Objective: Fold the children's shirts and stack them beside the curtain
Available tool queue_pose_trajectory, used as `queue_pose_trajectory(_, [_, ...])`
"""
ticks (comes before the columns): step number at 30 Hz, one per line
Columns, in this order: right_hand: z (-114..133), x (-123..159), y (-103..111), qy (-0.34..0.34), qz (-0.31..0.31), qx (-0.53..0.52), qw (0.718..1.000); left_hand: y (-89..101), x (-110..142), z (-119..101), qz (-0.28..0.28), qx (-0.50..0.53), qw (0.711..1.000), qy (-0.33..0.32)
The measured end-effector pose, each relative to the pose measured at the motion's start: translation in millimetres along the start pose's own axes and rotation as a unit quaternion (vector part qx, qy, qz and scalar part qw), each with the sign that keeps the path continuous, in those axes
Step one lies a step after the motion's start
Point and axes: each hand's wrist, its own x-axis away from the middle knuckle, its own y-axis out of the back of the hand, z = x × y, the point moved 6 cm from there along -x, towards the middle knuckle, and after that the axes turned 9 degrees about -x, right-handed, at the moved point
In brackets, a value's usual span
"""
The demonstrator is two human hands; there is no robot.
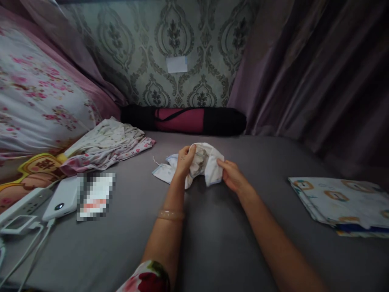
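Both hands grip one white cloth (202, 164) mid-bed.
Grey sheet (212, 227) lies open before the cloth. Left hand (184, 159) pinches its left fold, fingers closed; right hand (230, 175) clamps its right edge. One folded stack (340, 202) sits well right of it, one crumpled pile (106, 144) well left.

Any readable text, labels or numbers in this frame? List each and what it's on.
Red Chinese character on the yellow-bordered emblem of the floral pillowcase: too blurred to read.
White paper label on the damask wallpaper: blank or too faint to tell.
Pixelated flat item beside the white power bank: unreadable.
Orange-ringed prints on the folded white cloth stack: too small to read.
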Motion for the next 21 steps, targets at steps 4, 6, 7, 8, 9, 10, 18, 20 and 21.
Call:
queue_pose_trajectory(4, [36.9, 3.4, 21.0, -0.032, -0.067, -0.100, 0.992, -4.0, 7.0, -3.7, 0.101, -0.008, 0.995, 0.024])
queue_pose_trajectory(6, [49.3, 8.2, 27.7, -0.066, -0.076, -0.171, 0.980, -6.7, 12.4, -10.9, 0.139, -0.031, 0.990, 0.015])
queue_pose_trajectory(7, [54.8, 10.8, 29.6, -0.077, -0.072, -0.210, 0.972, -8.3, 15.2, -14.5, 0.160, -0.043, 0.986, 0.009])
queue_pose_trajectory(8, [60.5, 13.4, 30.8, -0.080, -0.063, -0.248, 0.963, -10.0, 17.9, -17.9, 0.183, -0.051, 0.982, 0.001])
queue_pose_trajectory(9, [66.2, 15.9, 31.3, -0.077, -0.050, -0.282, 0.955, -12.1, 20.8, -20.9, 0.211, -0.053, 0.976, -0.009])
queue_pose_trajectory(10, [71.6, 18.3, 31.5, -0.072, -0.037, -0.310, 0.947, -14.1, 23.6, -23.6, 0.241, -0.051, 0.969, -0.020])
queue_pose_trajectory(18, [102.7, 28.5, 31.7, -0.005, 0.005, -0.291, 0.957, -17.3, 31.4, -29.1, 0.354, -0.091, 0.926, -0.095])
queue_pose_trajectory(20, [111.8, 30.2, 32.5, 0.045, 0.016, -0.221, 0.974, -15.3, 27.8, -33.6, 0.307, -0.096, 0.940, -0.116])
queue_pose_trajectory(21, [116.4, 32.3, 32.2, 0.070, 0.022, -0.178, 0.981, -14.6, 26.5, -37.3, 0.282, -0.092, 0.946, -0.128])
